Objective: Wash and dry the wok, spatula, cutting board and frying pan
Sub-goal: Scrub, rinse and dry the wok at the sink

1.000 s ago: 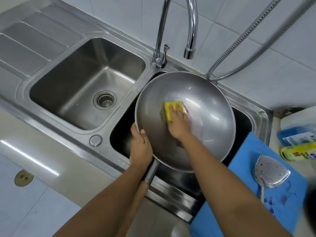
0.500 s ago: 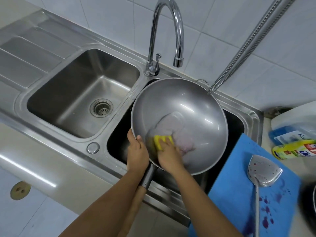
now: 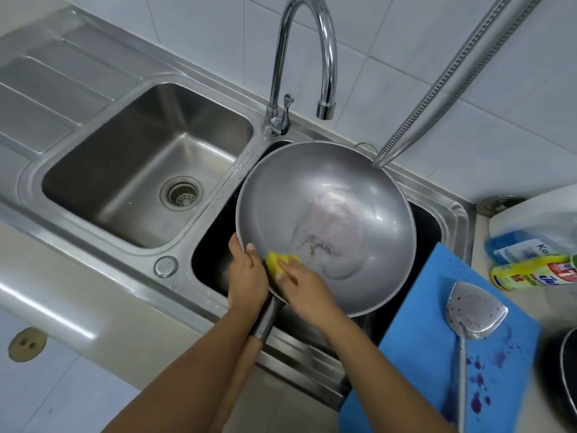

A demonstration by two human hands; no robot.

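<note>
Over the right-hand basin (image 3: 432,226) of the double sink, you hold the wok (image 3: 359,189) tilted toward you, its handle (image 3: 265,320) pointing down past the sink's front edge. Your left hand (image 3: 246,276) grips the wok's near rim just above the handle, thumb hooked over into the bowl. Your right hand (image 3: 307,287) holds the yellow sponge (image 3: 274,264) against the inner wall just beside that thumb, fingers laid across its top and the thumb curled at its near edge. A pale soapy smear with a small brown streak covers the wok's bottom. The tap spout (image 3: 324,109) stands above the wok's far rim, with no water visible. On the counter to your right lies the blue cutting board (image 3: 415,332), spotted with purple stains, one corner overhanging the basin. The metal spatula (image 3: 474,314) rests on it, blade speckled. The dark frying pan (image 3: 562,370) sits at the frame's right edge, just beside the board. A yellow detergent bottle (image 3: 530,273) lies beyond the board.
</note>
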